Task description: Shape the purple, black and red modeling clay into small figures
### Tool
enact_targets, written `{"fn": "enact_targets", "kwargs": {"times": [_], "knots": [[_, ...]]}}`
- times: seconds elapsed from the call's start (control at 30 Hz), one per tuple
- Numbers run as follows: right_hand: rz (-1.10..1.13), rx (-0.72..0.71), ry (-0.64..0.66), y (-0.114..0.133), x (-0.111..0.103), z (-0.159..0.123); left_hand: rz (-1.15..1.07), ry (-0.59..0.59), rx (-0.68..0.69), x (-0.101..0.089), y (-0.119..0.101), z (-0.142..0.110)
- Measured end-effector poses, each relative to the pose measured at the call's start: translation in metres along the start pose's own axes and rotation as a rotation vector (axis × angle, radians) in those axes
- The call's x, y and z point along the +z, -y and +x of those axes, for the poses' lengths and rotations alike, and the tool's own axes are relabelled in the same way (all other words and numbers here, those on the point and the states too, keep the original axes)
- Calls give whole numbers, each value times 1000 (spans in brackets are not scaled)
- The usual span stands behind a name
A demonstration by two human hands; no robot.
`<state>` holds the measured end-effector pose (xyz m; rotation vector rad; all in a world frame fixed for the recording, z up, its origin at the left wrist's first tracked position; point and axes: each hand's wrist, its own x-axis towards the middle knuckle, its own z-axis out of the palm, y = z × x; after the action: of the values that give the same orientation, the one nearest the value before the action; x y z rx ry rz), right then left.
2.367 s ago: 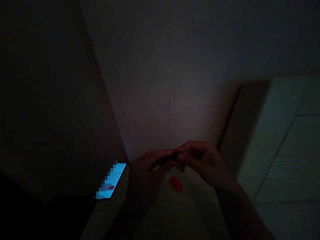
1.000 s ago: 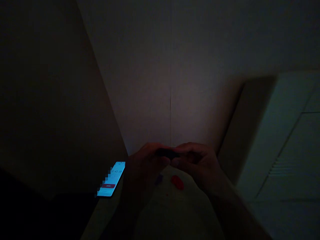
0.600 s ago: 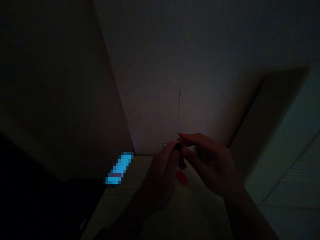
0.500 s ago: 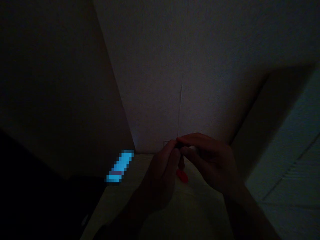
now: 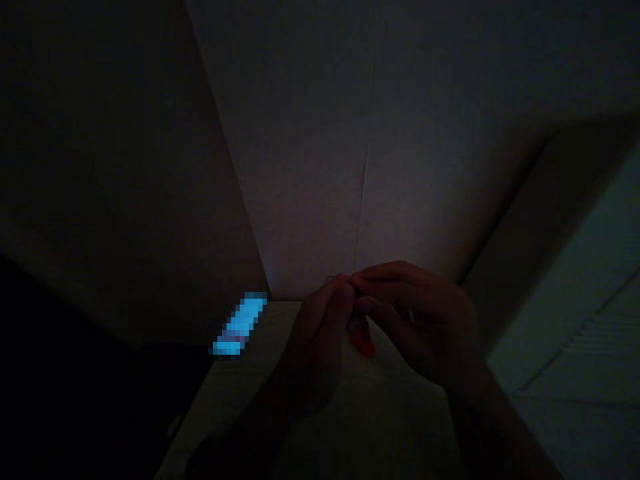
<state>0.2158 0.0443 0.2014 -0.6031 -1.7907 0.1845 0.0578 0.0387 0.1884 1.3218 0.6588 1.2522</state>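
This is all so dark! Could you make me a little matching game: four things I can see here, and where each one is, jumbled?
1. glowing screen
2. red piece
3. right hand
4. ridged panel

A. on the table, partly hidden by fingers
B. at the far right of the picture, pale in the gloom
C. at the table's far left corner, bright blue and pixelated
D. fingertips close to those of the left hand

Pairs: 1-C, 2-A, 3-D, 4-B
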Motion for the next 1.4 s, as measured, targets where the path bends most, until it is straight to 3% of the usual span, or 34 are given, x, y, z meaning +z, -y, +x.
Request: {"fn": "enact_targets", "kwargs": {"times": [0.2,0.37,0.53,0.87,1.13,1.4], "knots": [[-56,5,31,4,-4,2,9,36,-5,-1,-3,0],[-42,64,-76,-4,2,2,1,111,15,-3,-5,4],[-1,92,-138,-7,5,1,112,82,32,-4,-5,4],[-9,50,-56,0,2,-1,87,15,-5,-6,-5,2],[255,209,-3,-5,0,0,-33,198,-64,-14,-6,5],[239,291,-174,-5,-2,2,246,107,73,-11,-5,8]]}}
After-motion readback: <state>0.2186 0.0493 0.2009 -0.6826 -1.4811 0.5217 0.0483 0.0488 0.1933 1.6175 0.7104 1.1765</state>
